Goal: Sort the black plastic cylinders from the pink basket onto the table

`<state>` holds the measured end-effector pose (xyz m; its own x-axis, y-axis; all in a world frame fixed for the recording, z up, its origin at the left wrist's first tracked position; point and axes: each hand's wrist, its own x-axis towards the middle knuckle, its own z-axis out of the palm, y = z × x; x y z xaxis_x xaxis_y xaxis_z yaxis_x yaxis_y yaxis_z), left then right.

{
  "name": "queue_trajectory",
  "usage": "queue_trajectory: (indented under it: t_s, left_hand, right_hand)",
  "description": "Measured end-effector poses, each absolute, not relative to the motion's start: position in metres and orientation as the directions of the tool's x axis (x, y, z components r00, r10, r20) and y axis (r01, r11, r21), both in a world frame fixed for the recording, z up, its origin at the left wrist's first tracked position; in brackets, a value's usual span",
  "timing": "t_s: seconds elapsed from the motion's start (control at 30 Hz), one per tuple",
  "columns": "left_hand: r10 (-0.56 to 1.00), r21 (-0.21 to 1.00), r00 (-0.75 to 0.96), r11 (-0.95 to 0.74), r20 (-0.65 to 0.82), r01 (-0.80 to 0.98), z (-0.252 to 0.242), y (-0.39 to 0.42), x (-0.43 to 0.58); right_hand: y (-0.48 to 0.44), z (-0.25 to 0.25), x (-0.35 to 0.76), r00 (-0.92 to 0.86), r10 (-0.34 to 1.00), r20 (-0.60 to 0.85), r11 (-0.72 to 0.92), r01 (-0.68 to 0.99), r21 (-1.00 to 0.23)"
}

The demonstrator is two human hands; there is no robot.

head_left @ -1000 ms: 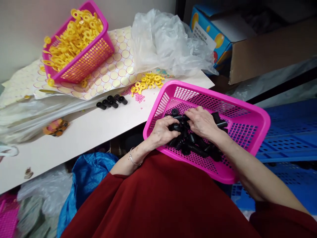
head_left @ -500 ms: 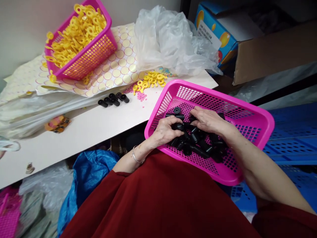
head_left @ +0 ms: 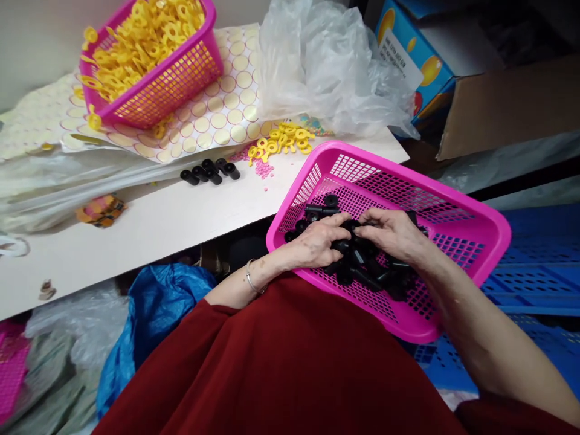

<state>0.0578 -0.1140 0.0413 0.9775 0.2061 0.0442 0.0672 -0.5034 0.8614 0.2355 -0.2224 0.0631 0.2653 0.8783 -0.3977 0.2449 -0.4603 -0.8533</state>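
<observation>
A pink mesh basket [head_left: 471, 208] rests against my lap and the table edge, with a pile of black plastic tubes [head_left: 365, 275] inside. Both of my hands are in it. My left hand [head_left: 317, 241], a bangle at its wrist, has its fingers curled around a black tube [head_left: 341, 245] at the top of the pile. Just to the right, my right hand [head_left: 393, 234] has thumb and fingers closed on a black tube [head_left: 351, 226], partly hidden by the fingers. The two hands nearly meet. More tubes lie at the basket's left end.
On the white table [head_left: 163, 235] stand several black tubes [head_left: 211, 171], beside loose yellow ring pieces [head_left: 283, 139] and pink bits [head_left: 263, 169]. Behind are a pink basket of yellow pieces [head_left: 149, 48], sticker sheets [head_left: 231, 99], a clear plastic bag [head_left: 335, 66] and an open carton [head_left: 507, 103].
My left hand has moved right, deeper over the pile, uncovering tubes at the basket's left end. My right hand has drawn its fingers together and shifted slightly right. The view has shifted a little.
</observation>
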Motion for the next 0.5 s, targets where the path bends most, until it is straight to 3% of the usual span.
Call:
queue_trajectory:
  t_s: [0.13,0.27,0.37,0.5]
  left_hand:
    - [0.295,0.866,0.955,-0.485,0.034,0.12,0.042,-0.112,0.062]
    - [0.428,0.897,0.901,-0.422,0.07,0.13,0.04,-0.108,0.061]
    - [0.459,0.931,0.883,-0.356,0.097,0.083,0.04,-0.107,0.059]
    - [0.444,0.943,0.892,-0.325,0.084,0.073,0.047,-0.11,0.058]
  right_hand:
    - [-0.23,0.073,0.231,0.327,0.867,-0.377,-0.433,0.119,-0.893]
    - [-0.243,0.075,0.22,0.491,0.854,-0.171,-0.219,0.041,-0.975]
    - [-0.251,0.075,0.207,0.503,0.861,-0.072,-0.1,0.03,-0.995]
    - [-0.255,0.073,0.196,0.505,0.863,-0.029,-0.08,0.08,-0.994]
